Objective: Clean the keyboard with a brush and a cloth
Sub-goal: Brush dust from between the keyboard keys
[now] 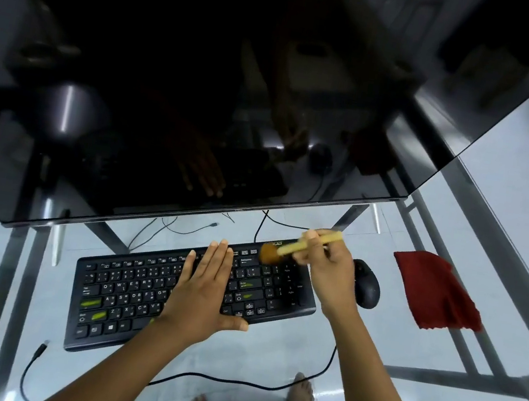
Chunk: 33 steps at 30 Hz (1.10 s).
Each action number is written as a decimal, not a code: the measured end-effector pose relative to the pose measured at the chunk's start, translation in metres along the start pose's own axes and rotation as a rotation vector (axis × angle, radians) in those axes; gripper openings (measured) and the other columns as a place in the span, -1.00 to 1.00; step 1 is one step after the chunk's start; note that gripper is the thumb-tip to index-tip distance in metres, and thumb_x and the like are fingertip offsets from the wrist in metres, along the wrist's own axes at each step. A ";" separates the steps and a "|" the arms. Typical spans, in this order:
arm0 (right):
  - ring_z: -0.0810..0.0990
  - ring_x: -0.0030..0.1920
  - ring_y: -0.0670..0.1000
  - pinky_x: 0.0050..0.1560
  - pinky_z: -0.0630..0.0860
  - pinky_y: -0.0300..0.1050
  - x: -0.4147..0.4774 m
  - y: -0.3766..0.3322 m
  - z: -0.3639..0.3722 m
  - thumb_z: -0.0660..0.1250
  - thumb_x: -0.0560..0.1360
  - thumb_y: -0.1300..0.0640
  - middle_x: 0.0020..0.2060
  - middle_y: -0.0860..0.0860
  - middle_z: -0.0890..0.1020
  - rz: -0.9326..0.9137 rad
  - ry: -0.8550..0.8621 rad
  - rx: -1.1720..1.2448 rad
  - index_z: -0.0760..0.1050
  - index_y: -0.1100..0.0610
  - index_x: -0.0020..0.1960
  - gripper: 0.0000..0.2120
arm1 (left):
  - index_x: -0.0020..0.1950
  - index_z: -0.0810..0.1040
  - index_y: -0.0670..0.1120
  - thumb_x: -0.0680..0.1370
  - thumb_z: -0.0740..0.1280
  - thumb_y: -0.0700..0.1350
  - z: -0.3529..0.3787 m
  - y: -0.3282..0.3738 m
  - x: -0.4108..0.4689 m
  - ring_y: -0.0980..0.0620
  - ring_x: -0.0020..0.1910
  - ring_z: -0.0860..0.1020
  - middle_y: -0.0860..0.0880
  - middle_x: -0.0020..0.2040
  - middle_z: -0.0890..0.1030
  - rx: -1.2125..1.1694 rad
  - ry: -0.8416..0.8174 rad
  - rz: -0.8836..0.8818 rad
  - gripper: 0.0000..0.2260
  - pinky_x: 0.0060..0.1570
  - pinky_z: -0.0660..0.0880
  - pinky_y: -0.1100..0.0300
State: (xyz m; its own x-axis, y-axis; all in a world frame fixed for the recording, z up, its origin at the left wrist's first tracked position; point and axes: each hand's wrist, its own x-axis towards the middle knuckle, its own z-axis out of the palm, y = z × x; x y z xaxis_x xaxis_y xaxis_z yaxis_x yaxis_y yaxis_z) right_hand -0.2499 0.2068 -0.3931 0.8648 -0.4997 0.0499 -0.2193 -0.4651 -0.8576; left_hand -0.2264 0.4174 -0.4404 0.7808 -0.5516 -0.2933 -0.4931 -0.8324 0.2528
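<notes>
A black keyboard (pixel 136 298) with a few green-marked keys lies on the glass desk, tilted up to the right. My left hand (pixel 207 288) rests flat on its middle keys, fingers together and straight. My right hand (pixel 328 272) grips a brush with a pale wooden handle (pixel 312 242). Its brown bristle head (pixel 269 253) touches the keyboard's top right part. A red cloth (pixel 432 292) lies crumpled on the glass to the right, apart from both hands.
A black mouse (pixel 367 284) sits just right of the keyboard, by my right wrist. A large dark monitor (pixel 205 87) leans over the desk's back. Cables (pixel 227 380) run under the glass desk (pixel 510 239). Bare feet show below.
</notes>
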 end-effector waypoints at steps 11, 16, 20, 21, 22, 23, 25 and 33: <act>0.63 -0.16 -0.09 -0.13 0.58 -0.17 -0.039 0.022 -0.029 0.29 0.58 0.12 -0.22 -0.06 0.65 -0.023 -0.036 -0.121 0.54 0.08 -0.10 -0.90 | 0.55 -0.28 -0.11 0.12 -0.08 0.60 0.001 -0.001 0.001 0.05 0.48 -0.41 -0.01 0.52 -0.37 -0.011 0.006 -0.004 0.21 0.45 -0.35 -0.05; 0.64 -0.29 -0.12 -0.23 0.51 -0.32 -0.048 0.020 -0.034 0.26 0.60 0.12 -0.32 -0.01 0.67 0.035 -0.112 0.000 0.53 0.15 -0.09 -0.86 | 0.54 -0.30 -0.10 0.18 0.02 0.59 0.000 0.000 -0.001 0.06 0.47 -0.42 0.00 0.52 -0.38 0.000 0.016 -0.001 0.18 0.45 -0.35 -0.04; 0.60 -0.21 -0.11 -0.23 0.44 -0.40 -0.051 0.023 -0.036 0.28 0.58 0.11 -0.21 -0.03 0.61 -0.001 0.073 -0.093 0.49 -0.02 -0.14 -0.88 | 0.54 -0.32 -0.10 0.27 0.21 0.52 -0.002 0.003 -0.001 0.04 0.47 -0.43 -0.01 0.52 -0.39 -0.018 -0.001 -0.013 0.16 0.46 -0.34 -0.06; 0.61 -0.22 -0.11 -0.25 0.44 -0.42 -0.050 0.023 -0.036 0.28 0.58 0.11 -0.23 -0.03 0.62 0.001 0.095 -0.048 0.50 0.01 -0.14 -0.88 | 0.53 -0.33 -0.10 0.29 0.23 0.51 -0.003 0.003 -0.001 0.04 0.47 -0.43 -0.01 0.52 -0.40 -0.019 -0.006 -0.015 0.16 0.46 -0.34 -0.07; 0.62 -0.26 -0.09 -0.27 0.46 -0.42 -0.049 0.021 -0.036 0.28 0.58 0.10 -0.27 0.00 0.64 0.020 0.060 -0.015 0.50 0.07 -0.15 -0.86 | 0.53 -0.33 -0.10 0.29 0.24 0.50 -0.003 0.004 -0.001 0.04 0.46 -0.44 -0.01 0.52 -0.40 -0.014 -0.011 -0.016 0.16 0.46 -0.34 -0.07; 0.62 -0.28 -0.08 -0.29 0.47 -0.41 -0.048 0.023 -0.035 0.28 0.58 0.09 -0.29 0.03 0.63 0.025 -0.016 -0.004 0.51 0.11 -0.15 -0.85 | 0.53 -0.34 -0.10 0.30 0.24 0.50 -0.003 0.004 -0.002 0.03 0.46 -0.44 -0.02 0.51 -0.40 -0.008 -0.016 -0.015 0.16 0.46 -0.34 -0.07; 0.58 -0.21 -0.10 -0.25 0.44 -0.43 -0.048 0.020 -0.032 0.31 0.57 0.11 -0.25 0.04 0.60 0.011 -0.057 -0.102 0.52 0.10 -0.16 -0.86 | 0.53 -0.35 -0.11 0.30 0.24 0.50 -0.003 0.003 -0.002 0.03 0.46 -0.45 -0.02 0.51 -0.41 -0.006 -0.025 -0.017 0.16 0.46 -0.34 -0.08; 0.64 -0.16 -0.16 -0.05 0.53 -0.33 -0.034 -0.007 0.005 0.30 0.58 0.16 -0.19 -0.01 0.67 0.055 -0.079 0.081 0.55 0.08 -0.07 -0.92 | 0.53 -0.32 -0.18 0.36 0.22 0.47 -0.006 0.005 -0.009 -0.06 0.45 -0.48 -0.08 0.45 -0.46 -0.007 -0.019 -0.085 0.11 0.43 -0.39 -0.14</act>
State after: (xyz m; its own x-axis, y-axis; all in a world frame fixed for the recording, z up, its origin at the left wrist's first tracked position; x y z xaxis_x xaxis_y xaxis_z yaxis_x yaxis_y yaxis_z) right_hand -0.2757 0.2312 -0.3917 0.8860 -0.4624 -0.0358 -0.2327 -0.3765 -0.8967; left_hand -0.2338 0.4182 -0.4308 0.8123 -0.4801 -0.3312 -0.4226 -0.8758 0.2331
